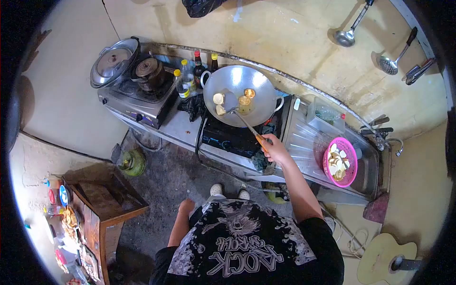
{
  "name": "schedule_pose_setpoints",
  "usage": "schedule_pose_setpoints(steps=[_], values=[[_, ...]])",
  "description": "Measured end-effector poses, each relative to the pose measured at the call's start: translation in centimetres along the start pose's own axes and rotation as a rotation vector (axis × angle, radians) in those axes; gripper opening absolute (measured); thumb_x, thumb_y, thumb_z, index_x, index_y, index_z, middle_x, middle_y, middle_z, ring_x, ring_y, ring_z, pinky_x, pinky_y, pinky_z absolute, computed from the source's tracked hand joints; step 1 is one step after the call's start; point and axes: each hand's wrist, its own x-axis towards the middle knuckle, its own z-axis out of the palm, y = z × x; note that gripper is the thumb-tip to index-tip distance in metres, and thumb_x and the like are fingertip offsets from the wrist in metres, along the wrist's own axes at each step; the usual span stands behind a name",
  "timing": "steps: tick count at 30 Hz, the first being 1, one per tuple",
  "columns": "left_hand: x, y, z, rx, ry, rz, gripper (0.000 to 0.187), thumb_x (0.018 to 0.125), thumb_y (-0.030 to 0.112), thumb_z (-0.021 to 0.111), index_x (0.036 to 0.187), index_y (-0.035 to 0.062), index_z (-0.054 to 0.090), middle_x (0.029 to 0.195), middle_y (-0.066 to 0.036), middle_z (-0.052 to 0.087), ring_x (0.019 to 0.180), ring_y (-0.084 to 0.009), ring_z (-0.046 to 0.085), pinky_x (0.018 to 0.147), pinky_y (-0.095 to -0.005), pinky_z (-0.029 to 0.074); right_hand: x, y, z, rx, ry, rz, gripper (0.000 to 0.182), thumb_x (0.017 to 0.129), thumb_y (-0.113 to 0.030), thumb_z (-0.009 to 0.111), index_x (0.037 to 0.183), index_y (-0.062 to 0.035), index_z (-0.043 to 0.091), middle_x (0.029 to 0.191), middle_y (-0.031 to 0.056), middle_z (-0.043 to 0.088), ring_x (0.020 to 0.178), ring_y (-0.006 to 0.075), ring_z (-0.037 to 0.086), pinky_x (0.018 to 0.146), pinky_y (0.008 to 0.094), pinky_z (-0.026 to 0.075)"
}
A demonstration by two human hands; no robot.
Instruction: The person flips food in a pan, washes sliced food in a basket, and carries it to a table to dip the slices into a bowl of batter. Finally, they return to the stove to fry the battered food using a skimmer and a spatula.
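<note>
My right hand (274, 148) grips the orange handle of a metal spatula (240, 118). Its blade rests inside the steel wok (256, 83) among a few pale slices (218, 99) frying in oil. The wok sits on a black stove (228, 137). My left hand (185, 206) hangs by my side with the fingers curled, holding nothing and touching nothing.
A pink basket (350, 167) of raw slices stands on the metal drainboard at the right. Left of the wok are bottles (187, 76), a second stove with a kettle (148, 72) and a lidded pot (114, 61). A green gas canister (133, 162) and a wooden table (107, 202) stand on the floor. Ladles hang on the wall.
</note>
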Motion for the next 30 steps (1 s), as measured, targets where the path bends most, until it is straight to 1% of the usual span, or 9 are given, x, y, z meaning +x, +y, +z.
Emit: schedule_pose_setpoints(steps=[2, 5, 8, 11, 17, 20, 23, 26, 30], values=[[0.1, -0.3, 0.0, -0.006, -0.017, 0.002, 0.038, 0.075, 0.027, 0.045, 0.098, -0.0002, 0.059, 0.103, -0.022, 0.058, 0.1, -0.0376, 0.053, 0.086, -0.0433, 0.042, -0.1, 0.7, -0.4, -0.113, 0.032, -0.034, 0.034, 0.088, -0.022, 0.048, 0.119, -0.0089, 0.039, 0.074, 0.0066, 0.05, 0.051, 0.0138, 0.047, 0.042, 0.0251, 0.035], [-0.2, 0.7, -0.9, 0.014, -0.068, -0.067, 0.038, 0.075, 0.026, 0.044, 0.099, 0.0015, 0.059, 0.103, -0.022, 0.058, 0.099, -0.0373, 0.054, 0.086, -0.0424, 0.042, 0.3, 2.5, -0.5, -0.62, 0.235, -0.35, 0.032, 0.087, -0.02, 0.048, 0.116, -0.0072, 0.041, 0.084, 0.0164, 0.059, 0.065, 0.0295, 0.059, 0.056, 0.036, 0.045], [0.1, 0.2, -0.4, 0.004, -0.057, -0.045, 0.038, 0.076, 0.027, 0.043, 0.097, -0.0004, 0.059, 0.102, -0.023, 0.058, 0.098, -0.0377, 0.054, 0.086, -0.0429, 0.042, -2.2, 0.8, 0.6, -0.732, 0.321, -0.416, 0.028, 0.086, -0.016, 0.049, 0.113, -0.0077, 0.045, 0.08, 0.015, 0.058, 0.066, 0.0267, 0.057, 0.061, 0.0345, 0.044], [2.1, -2.1, 1.6, 0.057, -0.056, 0.029, 0.039, 0.077, 0.028, 0.042, 0.098, -0.002, 0.058, 0.102, -0.024, 0.057, 0.098, -0.0382, 0.054, 0.086, -0.0435, 0.042, -3.2, 0.6, 0.8, -0.703, 0.329, -0.43, 0.028, 0.086, -0.015, 0.05, 0.112, -0.0066, 0.046, 0.086, 0.0185, 0.059, 0.079, 0.0329, 0.058, 0.071, 0.0368, 0.044], [2.4, -2.9, 2.5, 0.065, -0.019, 0.045, 0.041, 0.079, 0.029, 0.042, 0.102, -0.0017, 0.056, 0.104, -0.023, 0.056, 0.098, -0.0383, 0.054, 0.086, -0.0433, 0.043, -5.0, 0.1, 0.6, -0.702, 0.323, -0.382, 0.028, 0.086, -0.016, 0.05, 0.112, -0.0058, 0.047, 0.091, 0.019, 0.059, 0.08, 0.0332, 0.058, 0.071, 0.0368, 0.044], [0.5, -0.1, -0.2, 0.083, -0.114, -0.052, 0.04, 0.08, 0.029, 0.041, 0.101, -0.0009, 0.057, 0.104, -0.023, 0.056, 0.099, -0.0371, 0.054, 0.086, -0.043, 0.043, -5.3, -0.2, 0.4, -0.696, 0.317, -0.388, 0.028, 0.086, -0.016, 0.049, 0.112, -0.0063, 0.047, 0.09, 0.019, 0.059, 0.079, 0.0344, 0.058, 0.07, 0.0378, 0.044], [3.4, -3.6, 3.2, -0.008, -0.057, 0.027, 0.039, 0.08, 0.029, 0.041, 0.098, -0.0002, 0.059, 0.105, -0.022, 0.057, 0.1, -0.0355, 0.054, 0.086, -0.0427, 0.043, -5.8, -0.8, 0.4, -0.745, 0.321, -0.368, 0.028, 0.086, -0.016, 0.049, 0.112, -0.007, 0.046, 0.088, 0.0195, 0.059, 0.08, 0.0361, 0.058, 0.069, 0.0393, 0.045], [3.2, -2.9, 2.7, 0.124, -0.072, 0.119, 0.038, 0.079, 0.029, 0.041, 0.094, 0.0, 0.06, 0.105, -0.021, 0.057, 0.101, -0.0344, 0.054, 0.085, -0.0422, 0.043, -6.0, -0.7, 0.2, -0.789, 0.338, -0.443, 0.03, 0.085, -0.018, 0.05, 0.112, -0.0077, 0.045, 0.089, 0.022, 0.059, 0.081, 0.0387, 0.057, 0.069, 0.0453, 0.045], [2.5, -2.5, 2.2, 0.111, -0.059, 0.09, 0.038, 0.079, 0.029, 0.041, 0.094, -0.0006, 0.06, 0.104, -0.022, 0.057, 0.1, -0.0354, 0.054, 0.085, -0.0429, 0.043, -7.0, -1.3, 0.4, -0.832, 0.351, -0.462, 0.03, 0.084, -0.015, 0.049, 0.113, -0.0068, 0.046, 0.092, 0.0208, 0.059, 0.084, 0.0379, 0.056, 0.072, 0.0423, 0.044]])
